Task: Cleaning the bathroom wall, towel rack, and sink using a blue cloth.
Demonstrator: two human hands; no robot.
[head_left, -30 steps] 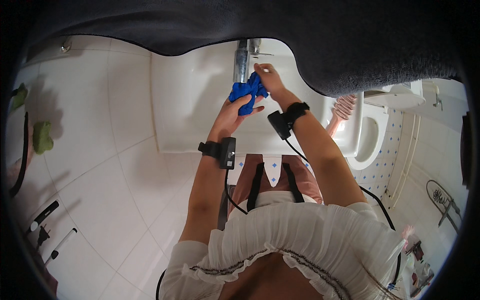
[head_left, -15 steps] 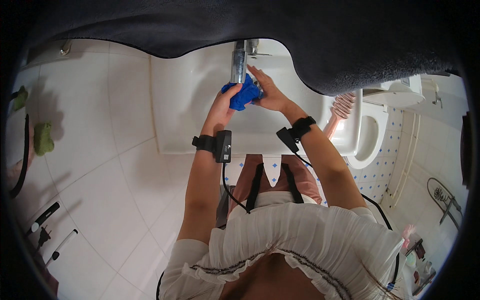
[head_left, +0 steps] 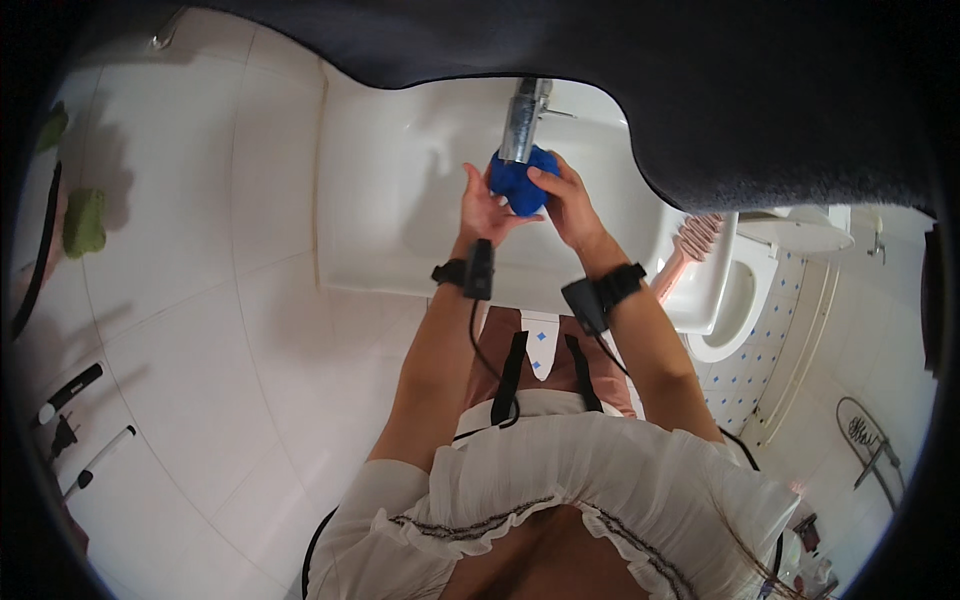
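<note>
A bunched-up blue cloth (head_left: 524,190) is just under the spout of the metal faucet (head_left: 519,130), above the white sink basin (head_left: 385,225). My right hand (head_left: 570,205) is closed on the cloth from the right, thumb lying over its top. On the other side my left hand (head_left: 487,212) is turned palm up with the thumb stretched away. Its fingers extend along the cloth's lower edge, and part of them is hidden behind it. Whether water runs from the spout, I cannot make out.
A pink hairbrush (head_left: 688,250) lies on the sink's right rim. Beyond it stands a white toilet (head_left: 728,320). Dark fleecy fabric (head_left: 760,110) hangs across the top of the view. Black cables run from the straps on both my wrists.
My left hand has let its grip go and opened palm up. My right hand has closed on the cloth, thumb over it. The whole view has shifted slightly.
</note>
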